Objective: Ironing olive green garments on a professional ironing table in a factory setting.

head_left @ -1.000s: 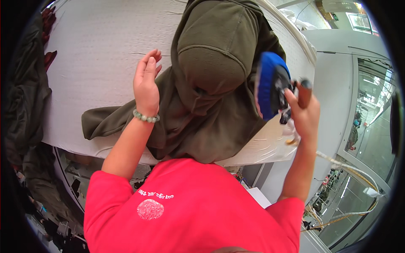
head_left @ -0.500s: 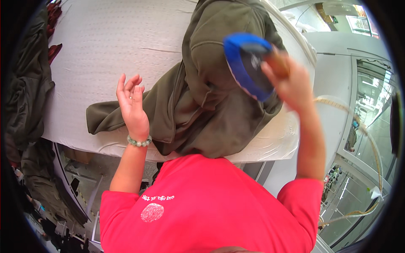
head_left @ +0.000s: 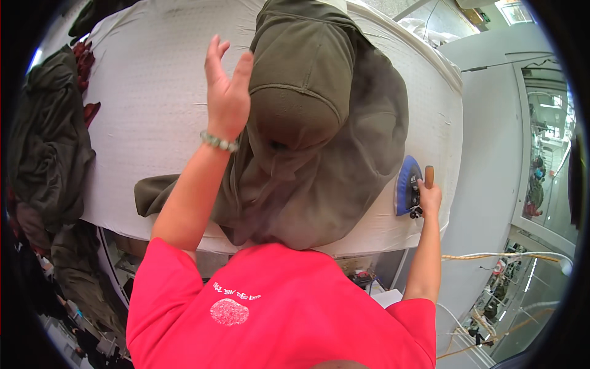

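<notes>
An olive-green hooded garment [head_left: 335,184] lies bunched across the near part of the white padded table, its hood [head_left: 298,67] toward the far side. A sleeve [head_left: 157,192] sticks out to the left under my left forearm. My left hand [head_left: 228,101] is at the left edge of the hood, empty, fingers apart and thumb out; a beaded bracelet circles its wrist. At the table's right edge my right hand [head_left: 429,198] grips a blue steam iron [head_left: 406,184] by its brown handle. The iron is just right of the garment, apart from it. Faint haze hangs over the cloth.
White cloth covers the ironing table [head_left: 153,80]. More dark olive garments [head_left: 52,135] hang over its left edge, with dark red cloth [head_left: 85,64] beside them. A tan hose and pale cords [head_left: 498,257] run at the lower right, past a grey wall.
The iron has gone from above the garment down to the table's right edge. My left hand has moved farther away and right. The hood now lies spread more toward the middle.
</notes>
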{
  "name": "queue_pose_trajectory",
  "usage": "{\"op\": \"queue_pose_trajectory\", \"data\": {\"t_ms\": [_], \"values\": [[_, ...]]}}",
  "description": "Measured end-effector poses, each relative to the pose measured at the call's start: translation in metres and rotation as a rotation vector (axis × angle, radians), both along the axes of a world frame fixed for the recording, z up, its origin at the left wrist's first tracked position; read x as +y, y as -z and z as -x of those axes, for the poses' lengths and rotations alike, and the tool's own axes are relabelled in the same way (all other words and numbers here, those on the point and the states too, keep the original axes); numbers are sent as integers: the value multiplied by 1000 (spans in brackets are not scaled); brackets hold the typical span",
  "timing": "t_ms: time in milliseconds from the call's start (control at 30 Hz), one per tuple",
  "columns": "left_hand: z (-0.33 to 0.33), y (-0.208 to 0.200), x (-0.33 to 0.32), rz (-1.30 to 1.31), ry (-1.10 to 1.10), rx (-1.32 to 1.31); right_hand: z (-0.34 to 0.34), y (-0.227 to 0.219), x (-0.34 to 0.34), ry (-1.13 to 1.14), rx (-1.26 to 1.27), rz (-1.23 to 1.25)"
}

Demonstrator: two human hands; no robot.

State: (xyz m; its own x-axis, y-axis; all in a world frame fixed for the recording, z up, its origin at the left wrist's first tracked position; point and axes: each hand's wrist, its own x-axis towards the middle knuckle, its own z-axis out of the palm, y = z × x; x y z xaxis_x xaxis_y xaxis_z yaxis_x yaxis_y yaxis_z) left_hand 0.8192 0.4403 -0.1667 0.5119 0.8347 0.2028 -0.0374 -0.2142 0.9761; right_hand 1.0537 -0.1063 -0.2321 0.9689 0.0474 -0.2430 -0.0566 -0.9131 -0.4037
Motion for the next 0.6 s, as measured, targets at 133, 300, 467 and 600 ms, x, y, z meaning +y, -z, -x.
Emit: {"op": "queue_pose_trajectory", "data": {"t_ms": [133,300,467,600], "values": [[-43,5,17,-133,9,222,14,-40,65,-231,-164,548],[-55,12,16,-173,55,391,57,-89,250,-596,-578,-322],[-58,17,11,-205,62,400,81,-60,371,-548,-447,-787],[-53,14,7,-201,48,300,83,-37,390,-482,-396,-935]]}}
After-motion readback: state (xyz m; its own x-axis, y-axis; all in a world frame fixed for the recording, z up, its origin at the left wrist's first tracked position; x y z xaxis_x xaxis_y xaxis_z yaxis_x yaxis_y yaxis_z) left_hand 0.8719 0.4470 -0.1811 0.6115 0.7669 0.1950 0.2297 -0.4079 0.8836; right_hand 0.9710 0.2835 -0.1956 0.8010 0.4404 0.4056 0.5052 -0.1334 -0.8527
